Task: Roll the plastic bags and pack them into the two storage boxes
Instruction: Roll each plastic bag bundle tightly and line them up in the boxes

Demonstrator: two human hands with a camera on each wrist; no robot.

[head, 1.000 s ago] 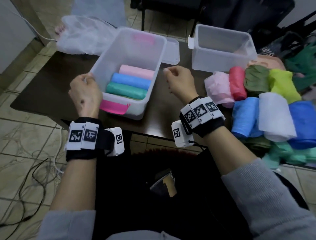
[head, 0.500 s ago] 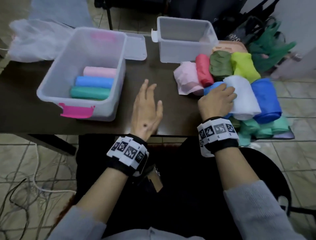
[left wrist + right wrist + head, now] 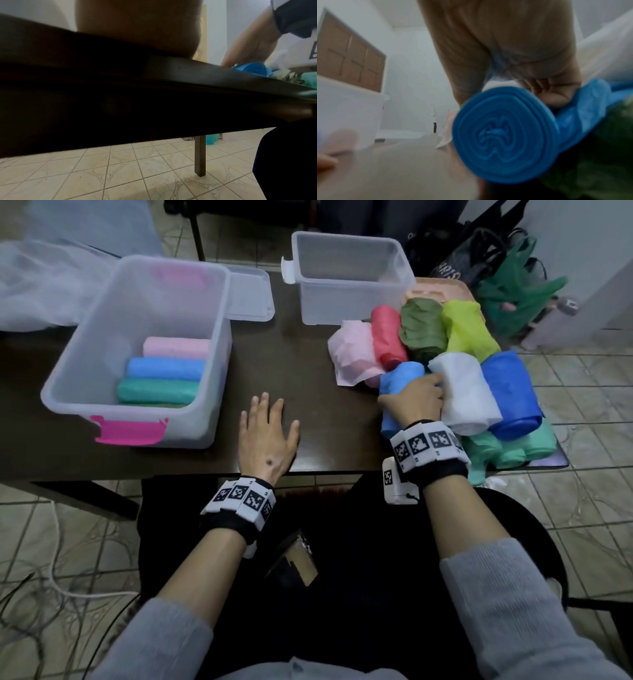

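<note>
A pile of rolled plastic bags [image 3: 455,364] in pink, red, green, yellow, white and blue lies on the table's right side. My right hand [image 3: 416,397] grips a light blue roll [image 3: 399,380] at the pile's near left; its spiral end [image 3: 503,136] fills the right wrist view. My left hand [image 3: 267,433] lies flat and open on the dark table [image 3: 301,371], holding nothing. The left storage box [image 3: 205,392], with a pink latch, holds pink, blue and green rolls. The right storage box [image 3: 346,302] stands at the back and looks empty.
A clear lid [image 3: 251,294] lies between the boxes. A loose white plastic bag [image 3: 44,289] sits at the far left. Dark and green bags [image 3: 510,285] lie on the floor past the table's right end. Cables run over the tiled floor [image 3: 51,577].
My hands have left the left box. The left hand settled flat on the table; the right hand reached the pile and closed round the light blue roll.
</note>
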